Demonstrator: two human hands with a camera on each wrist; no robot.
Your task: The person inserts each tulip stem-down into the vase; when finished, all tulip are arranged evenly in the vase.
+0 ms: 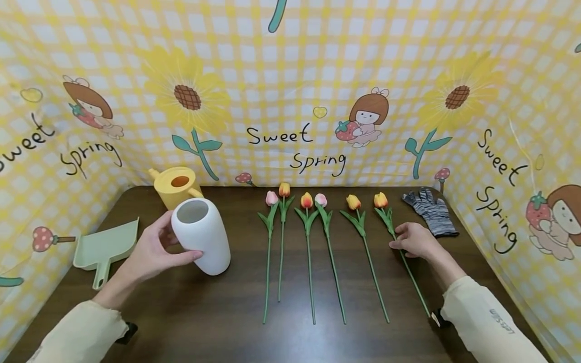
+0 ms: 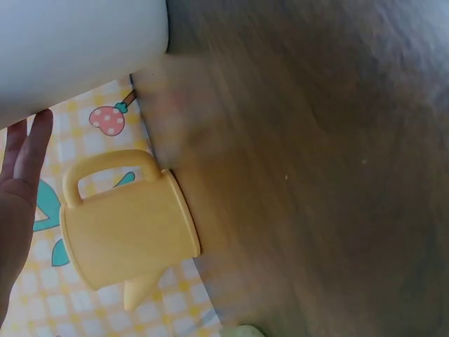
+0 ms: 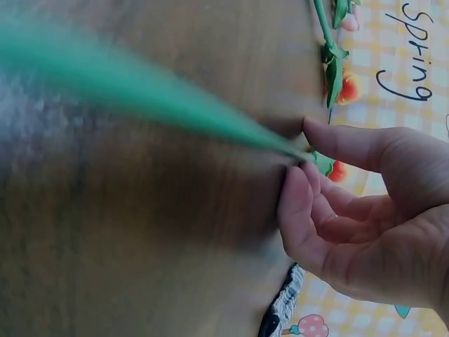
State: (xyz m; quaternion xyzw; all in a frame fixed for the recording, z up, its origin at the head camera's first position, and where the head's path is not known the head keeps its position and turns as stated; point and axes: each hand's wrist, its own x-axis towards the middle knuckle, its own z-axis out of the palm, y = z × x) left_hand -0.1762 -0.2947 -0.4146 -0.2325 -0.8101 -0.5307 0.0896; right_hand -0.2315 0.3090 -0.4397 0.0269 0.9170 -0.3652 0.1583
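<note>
In the head view my left hand [image 1: 152,248] grips a white vase [image 1: 210,244] from its left side, thumb across the front. The vase leans slightly, its dark opening facing up; whether its base touches the table is unclear. My right hand [image 1: 415,241] pinches the stem of the rightmost orange-yellow tulip [image 1: 380,200] just under its leaves. In the right wrist view that green stem [image 3: 175,105] runs up toward the camera from between thumb and fingers. Several other tulips, orange [image 1: 353,202] and pink [image 1: 271,197], lie side by side between the hands.
A yellow watering can [image 1: 169,190] stands behind the vase. The pale green dustpan [image 1: 106,247] lies at the left of the dark wooden table [image 1: 218,322]. Beyond my right hand is a grey knitted glove [image 1: 433,214]. Checked cloth [image 1: 290,70] surrounds the back and sides.
</note>
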